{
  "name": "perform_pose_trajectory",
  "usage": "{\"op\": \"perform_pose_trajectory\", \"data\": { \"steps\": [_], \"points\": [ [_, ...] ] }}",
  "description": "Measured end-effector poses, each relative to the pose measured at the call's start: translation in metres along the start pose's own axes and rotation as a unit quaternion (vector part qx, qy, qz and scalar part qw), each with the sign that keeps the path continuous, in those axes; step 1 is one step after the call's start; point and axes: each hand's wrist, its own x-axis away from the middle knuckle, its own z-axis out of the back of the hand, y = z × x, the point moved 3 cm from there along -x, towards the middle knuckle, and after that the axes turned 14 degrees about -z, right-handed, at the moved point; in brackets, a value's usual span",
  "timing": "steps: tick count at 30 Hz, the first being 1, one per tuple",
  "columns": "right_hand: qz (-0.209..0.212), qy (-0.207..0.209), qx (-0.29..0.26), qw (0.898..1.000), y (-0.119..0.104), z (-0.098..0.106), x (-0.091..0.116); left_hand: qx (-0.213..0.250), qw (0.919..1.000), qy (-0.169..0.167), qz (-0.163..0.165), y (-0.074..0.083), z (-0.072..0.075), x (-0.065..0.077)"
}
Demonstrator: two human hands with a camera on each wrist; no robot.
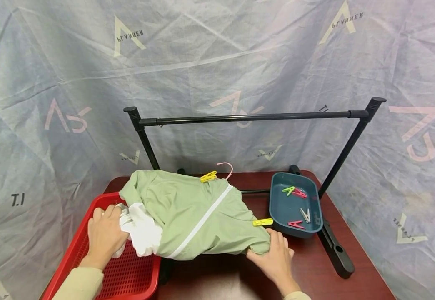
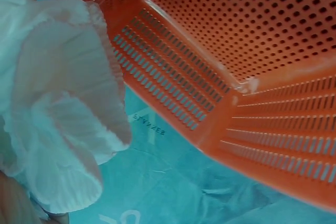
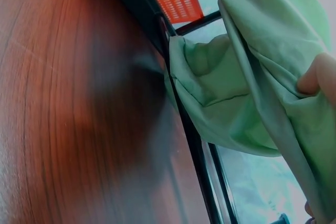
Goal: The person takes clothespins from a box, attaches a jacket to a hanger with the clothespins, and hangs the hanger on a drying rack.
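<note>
A light green garment [image 1: 191,212] with a white stripe spans between my two hands in the head view. A pink hanger hook [image 1: 229,168] sticks up from its top edge, beside one yellow clothespin [image 1: 208,176]. Another yellow clothespin [image 1: 263,222] is at its right side. Over the red basket [image 1: 127,271], my left hand [image 1: 106,231] grips bunched white cloth [image 1: 142,229] at the garment's left end; ruffled edges show on that white cloth [image 2: 68,108] in the left wrist view. My right hand [image 1: 275,256] pinches the green fabric [image 3: 273,77] at the lower right corner.
A black rack [image 1: 255,118] stands across the back of the brown table [image 1: 345,233], its bar raised behind the garment. At the right, a dark blue tray [image 1: 318,208] holds several coloured clothespins [image 1: 296,224]. A printed grey sheet [image 1: 217,75] hangs behind.
</note>
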Motion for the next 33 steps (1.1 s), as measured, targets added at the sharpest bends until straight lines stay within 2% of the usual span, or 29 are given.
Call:
{"op": "perform_pose_trajectory", "data": {
  "steps": [11,19,25,33],
  "points": [
    [0.004,0.018,0.007,1.000,0.009,0.015,-0.007,-0.005,0.9963,0.065,-0.056,0.019,0.004,-0.015],
    [0.020,0.042,0.012,0.999,0.015,0.022,-0.013,-0.002,0.9929,0.088,-0.079,0.031,0.005,-0.024],
    [0.020,0.043,0.015,0.999,0.017,0.024,-0.014,-0.002,0.9906,0.104,-0.089,0.036,0.004,-0.027],
    [0.030,0.069,0.012,0.997,0.019,0.029,-0.013,0.002,0.9875,0.117,-0.105,0.042,0.002,-0.031]
  ]
}}
